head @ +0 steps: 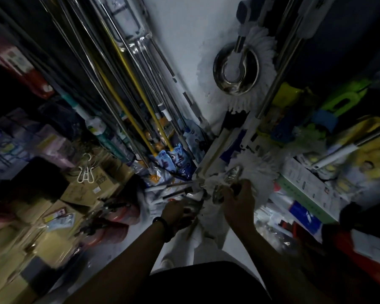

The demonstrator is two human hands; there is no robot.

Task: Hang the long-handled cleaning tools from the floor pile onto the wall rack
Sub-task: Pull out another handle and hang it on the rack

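Floor mop lies in the pile just beyond both hands. The right hand grasps its head; the left hand is too blurred to tell. Far above, a hung mop; several tools apparently remain.

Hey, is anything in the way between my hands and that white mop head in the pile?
Nothing visible. The right hand grips the white mop head; the left hand is beside it, its grip too blurred to tell.
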